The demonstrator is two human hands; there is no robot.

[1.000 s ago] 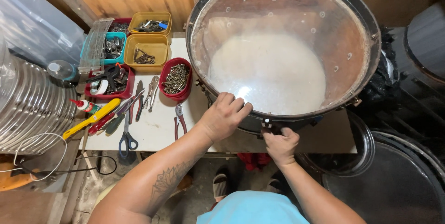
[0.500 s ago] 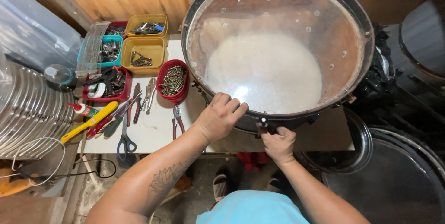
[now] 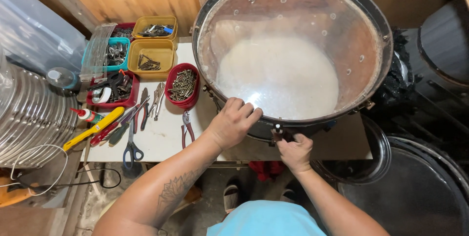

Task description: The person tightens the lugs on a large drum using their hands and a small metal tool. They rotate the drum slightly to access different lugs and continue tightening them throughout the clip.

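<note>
In the head view, a large drum [image 3: 293, 50] stood on the right half of the white table [image 3: 161, 138], its clear skin facing up and its near rim overhanging the table's front edge. The left hand [image 3: 232, 123] lay curled over that near rim, fingers bent onto the hoop and skin, pressing more than gripping. The right hand [image 3: 293, 150] was closed around a small tuning lug [image 3: 278, 131] on the hoop's front side, fingers pinched on it. The drum looked bulky and stiff in its shell, yet the thin skin seemed fragile; it would best be held by the metal hoop or shell, never the membrane. Along the table's left part sat a red bowl of screws [image 3: 182, 85], red-handled pliers [image 3: 186, 127], blue scissors [image 3: 131, 145] and yellow trays [image 3: 151, 56] toward the back corner.
</note>
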